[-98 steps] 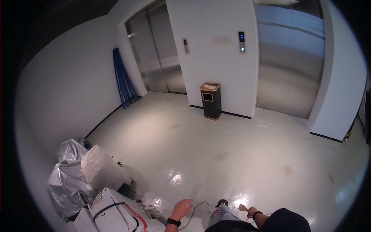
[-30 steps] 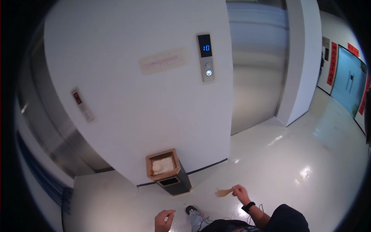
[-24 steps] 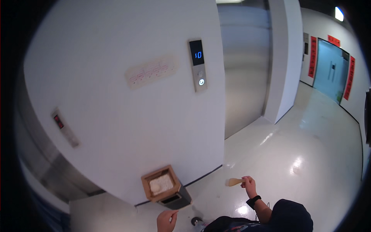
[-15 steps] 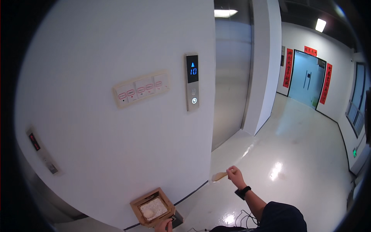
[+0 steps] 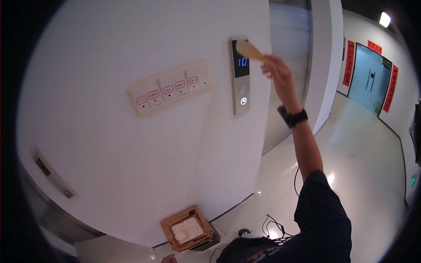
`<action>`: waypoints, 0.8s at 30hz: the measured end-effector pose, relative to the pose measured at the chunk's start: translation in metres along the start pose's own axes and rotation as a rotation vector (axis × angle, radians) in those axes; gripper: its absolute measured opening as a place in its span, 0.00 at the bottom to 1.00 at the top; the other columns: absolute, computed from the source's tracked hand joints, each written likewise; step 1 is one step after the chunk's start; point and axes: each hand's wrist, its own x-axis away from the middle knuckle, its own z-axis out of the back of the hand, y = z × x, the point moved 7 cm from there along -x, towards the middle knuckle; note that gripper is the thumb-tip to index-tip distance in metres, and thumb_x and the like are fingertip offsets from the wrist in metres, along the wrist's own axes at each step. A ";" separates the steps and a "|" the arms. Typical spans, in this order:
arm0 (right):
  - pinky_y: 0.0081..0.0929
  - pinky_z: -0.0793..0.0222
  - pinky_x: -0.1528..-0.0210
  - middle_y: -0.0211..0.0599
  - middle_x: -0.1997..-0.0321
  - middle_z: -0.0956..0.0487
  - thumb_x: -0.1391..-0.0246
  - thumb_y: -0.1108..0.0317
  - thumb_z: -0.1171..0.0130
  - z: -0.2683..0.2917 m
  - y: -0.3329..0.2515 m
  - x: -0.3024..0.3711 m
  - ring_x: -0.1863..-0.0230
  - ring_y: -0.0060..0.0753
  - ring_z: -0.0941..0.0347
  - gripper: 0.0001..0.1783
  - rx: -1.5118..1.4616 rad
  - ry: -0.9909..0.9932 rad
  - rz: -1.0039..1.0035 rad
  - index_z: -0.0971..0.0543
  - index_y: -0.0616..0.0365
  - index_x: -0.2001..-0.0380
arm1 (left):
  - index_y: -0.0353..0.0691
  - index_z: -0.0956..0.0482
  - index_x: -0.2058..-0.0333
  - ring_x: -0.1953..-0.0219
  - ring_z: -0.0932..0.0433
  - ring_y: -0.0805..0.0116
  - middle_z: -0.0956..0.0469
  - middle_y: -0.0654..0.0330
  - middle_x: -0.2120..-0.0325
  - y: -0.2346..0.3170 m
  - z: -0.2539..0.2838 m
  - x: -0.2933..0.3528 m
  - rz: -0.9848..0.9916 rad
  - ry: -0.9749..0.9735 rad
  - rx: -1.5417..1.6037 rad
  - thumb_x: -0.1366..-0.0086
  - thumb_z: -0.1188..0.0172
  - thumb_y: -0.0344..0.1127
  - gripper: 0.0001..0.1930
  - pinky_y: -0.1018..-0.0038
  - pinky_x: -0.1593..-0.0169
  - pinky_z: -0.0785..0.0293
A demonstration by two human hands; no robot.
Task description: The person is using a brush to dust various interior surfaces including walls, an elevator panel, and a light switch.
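Observation:
My right hand (image 5: 277,70) is raised in front of the wall with its fingers closed round the thin end of a tan, wooden-looking tool (image 5: 252,50). The tool widens toward a pale, blurred tip; its exact kind does not show. That tip overlaps the upper part of the lift call panel (image 5: 242,90), which has a lit blue display and a lit round button. Whether they touch I cannot tell. My left hand (image 5: 169,258) shows only in part at the lower edge, below the brown bin (image 5: 169,228), its fingers mostly cut off.
A strip of labelled wall switches (image 5: 171,89) sits left of the panel. White granules and a pale round thing lie in the bin's top. A metal lift door (image 5: 289,65) stands to the right. Dark cables (image 5: 274,230) lie on the shiny floor (image 5: 346,153).
My right hand has risen from low over the floor to the panel's height, carrying the tool. The view has shifted, and less of my left hand shows.

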 end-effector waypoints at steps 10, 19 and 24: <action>0.24 0.35 0.73 0.38 0.79 0.26 0.45 0.64 0.51 -0.014 0.062 -0.010 0.77 0.31 0.29 0.11 0.326 -0.233 -0.148 0.27 0.59 0.63 | 0.33 0.25 0.67 0.74 0.28 0.58 0.25 0.52 0.75 0.036 -0.048 -0.057 -0.112 0.147 -0.065 0.40 0.48 0.29 0.06 0.70 0.69 0.32; 0.25 0.38 0.80 0.37 0.84 0.28 0.49 0.70 0.48 -0.005 0.067 0.008 0.83 0.38 0.32 0.04 0.134 -0.186 0.114 0.27 0.58 0.72 | 0.32 0.31 0.53 0.55 0.31 0.53 0.30 0.44 0.57 0.095 -0.087 -0.142 0.210 -0.046 0.245 0.41 0.44 0.38 0.21 0.65 0.55 0.35; 0.24 0.38 0.79 0.39 0.81 0.27 0.49 0.72 0.48 0.002 0.086 0.033 0.82 0.40 0.32 0.03 0.177 -0.293 0.100 0.27 0.59 0.71 | 0.32 0.24 0.70 0.76 0.31 0.74 0.27 0.60 0.80 0.092 -0.125 -0.171 0.049 0.004 0.196 0.43 0.47 0.27 0.05 0.78 0.70 0.34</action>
